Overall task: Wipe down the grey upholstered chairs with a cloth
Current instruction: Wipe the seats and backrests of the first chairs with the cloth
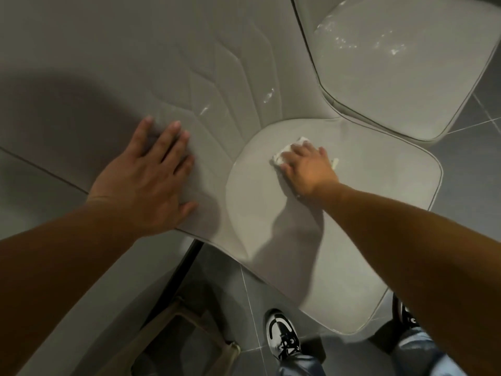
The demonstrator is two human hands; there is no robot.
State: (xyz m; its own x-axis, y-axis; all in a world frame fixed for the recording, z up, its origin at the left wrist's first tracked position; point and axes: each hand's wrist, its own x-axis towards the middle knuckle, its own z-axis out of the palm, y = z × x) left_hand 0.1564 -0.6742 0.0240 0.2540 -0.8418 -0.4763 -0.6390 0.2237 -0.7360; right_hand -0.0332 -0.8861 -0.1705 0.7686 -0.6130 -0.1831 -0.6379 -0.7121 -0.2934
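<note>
From my head camera, my right hand presses a white cloth flat onto the seat of the grey chair, fingers straight and slightly spread over it. My left hand lies flat on the chair's quilted backrest, fingers straight and apart. A second grey chair stands just beyond, streaked with wet shine.

Smooth, faintly glossy grey upholstered chair; soft white cloth

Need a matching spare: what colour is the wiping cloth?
White cloth, under the right hand; head view.
</note>
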